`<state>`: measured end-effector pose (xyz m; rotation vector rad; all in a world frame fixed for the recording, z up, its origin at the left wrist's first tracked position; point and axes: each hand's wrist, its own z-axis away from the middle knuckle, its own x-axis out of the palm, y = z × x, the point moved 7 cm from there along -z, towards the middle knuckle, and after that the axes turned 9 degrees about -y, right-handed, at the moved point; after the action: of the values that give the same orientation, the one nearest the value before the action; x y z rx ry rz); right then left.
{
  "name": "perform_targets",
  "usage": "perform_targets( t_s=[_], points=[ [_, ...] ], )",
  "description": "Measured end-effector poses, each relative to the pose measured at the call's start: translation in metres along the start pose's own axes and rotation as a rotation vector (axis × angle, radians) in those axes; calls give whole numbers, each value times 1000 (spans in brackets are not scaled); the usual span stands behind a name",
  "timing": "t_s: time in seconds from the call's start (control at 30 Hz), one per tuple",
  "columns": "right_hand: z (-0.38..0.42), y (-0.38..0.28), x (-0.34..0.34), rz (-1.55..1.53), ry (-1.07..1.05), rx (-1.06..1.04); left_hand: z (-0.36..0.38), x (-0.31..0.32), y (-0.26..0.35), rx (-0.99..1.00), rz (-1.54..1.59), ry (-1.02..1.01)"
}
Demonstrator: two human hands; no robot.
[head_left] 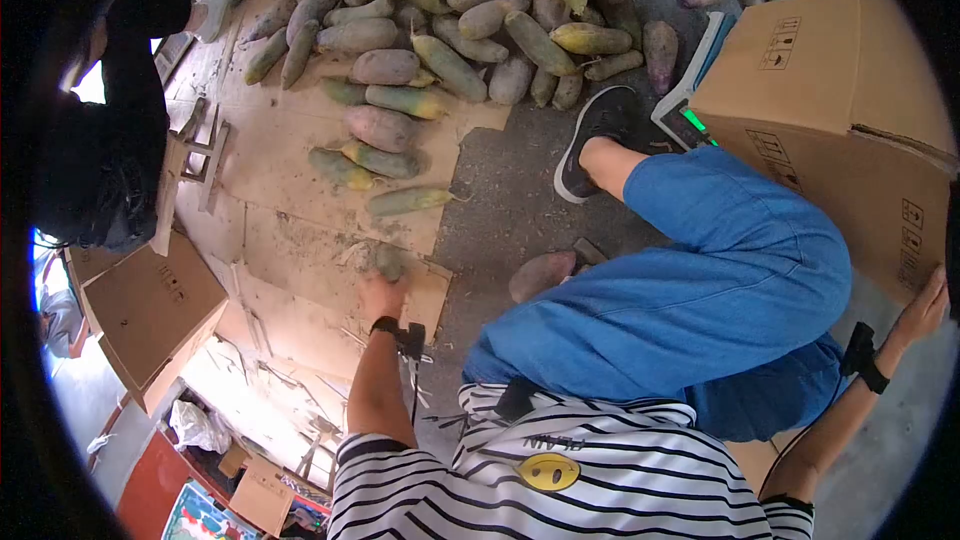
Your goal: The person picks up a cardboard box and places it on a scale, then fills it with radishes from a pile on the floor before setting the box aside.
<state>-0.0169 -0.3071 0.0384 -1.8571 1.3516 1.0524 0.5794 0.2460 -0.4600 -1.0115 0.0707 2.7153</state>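
Observation:
My left hand (384, 292) reaches down to the cardboard-covered floor, its fingers closed around a rounded green radish (389, 262). Most of that radish is hidden or seen end-on. A pale crumpled bit (356, 256) lies right beside it. My right hand (919, 312) rests with stretched fingers against the lower side of a large cardboard box (820, 70). Ahead of my left hand lie a single long green radish (410, 201) and a purple-red one (380, 127). Another purple-red radish (542, 276) sits on the dark floor near my leg.
A big heap of green and purple radishes (480, 20) spreads across the far floor. Partly under the large box is a scale-like device (690, 105) with a green-lit display. Another person's dark-clothed leg (135, 120), a wooden stool (208, 155) and an open carton (155, 305) are at left.

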Motion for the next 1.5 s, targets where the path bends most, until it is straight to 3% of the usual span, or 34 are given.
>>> perform_targets(
  t_s=[0.07, 0.1, 0.17, 0.2, 0.27, 0.3, 0.37, 0.4, 0.53, 0.6, 0.67, 0.7, 0.8, 0.87, 0.93, 1.0, 1.07, 1.17, 1.23, 1.3, 1.33, 1.37, 1.43, 1.47, 1.5],
  points=[
    [2, 0, 2, 1, 4, -5, 33, -28, 65, 298, -140, 158],
    [3, -2, 2, -27, -10, 30, 37, -42, 82, 301, -141, 162],
    [2, 4, 0, -47, -9, 73, 57, -64, 142, 687, -536, 427],
    [2, 3, 1, -1, 9, 20, 48, -68, 153, 703, -537, 437],
    [3, -2, -2, 60, 53, -20, 16, -57, 172, 714, -742, 195],
    [6, -8, 0, 39, 50, -1, 11, -60, 184, 735, -742, 213],
    [5, -16, -2, 18, 59, 34, 2, -38, 188, 775, -1117, -65],
    [4, -17, -2, 23, 75, 31, -1, -35, 187, 781, -1130, -44],
    [0, -38, 0, 14, 69, 17, 17, -32, 179, 747, -738, -9],
    [0, -45, 0, -4, 142, -13, 21, -14, 179, 523, -528, -240],
    [1, -57, -9, -22, 228, -43, 35, -2, 195, 721, -228, -228],
    [1, -68, -10, -25, 193, -60, 50, -3, 212, 745, -256, -216],
    [3, -80, -16, 6, 191, -108, 102, -28, 265, 1035, -35, 23],
    [5, -86, -20, 4, 221, -163, 176, -82, 334, 1016, 24, -123],
    [5, -85, -21, -6, 235, -180, 199, -125, 376, 1257, 108, 112],
    [7, -81, -19, 11, 253, -209, 265, -179, 415, 1161, 601, -19],
    [9, -84, -27, 38, 265, -194, 330, -231, 442, 1455, 835, 170],
    [9, -89, -30, -5, 175, -147, 481, -272, 486, 2194, 1211, 428],
    [13, -90, -33, -28, 236, -197, 516, -283, 513, 2181, 1183, 454],
    [15, -87, -34, -24, 257, -202, 538, -282, 550, 2184, 911, 372],
    [16, -87, -35, -35, 272, -218, 554, -269, 566, 2245, 820, 238],
    [17, -86, -36, -45, 286, -235, 560, -257, 578, 2209, 556, 163],
    [17, -86, -38, -50, 262, -227, 550, -246, 593, 2077, 391, 197],
    [17, -86, -36, -52, 238, -220, 563, -244, 578, 2163, 194, 601],
    [18, -84, -34, -60, 244, -216, 558, -244, 571, 2162, 183, 608]
  ],
)
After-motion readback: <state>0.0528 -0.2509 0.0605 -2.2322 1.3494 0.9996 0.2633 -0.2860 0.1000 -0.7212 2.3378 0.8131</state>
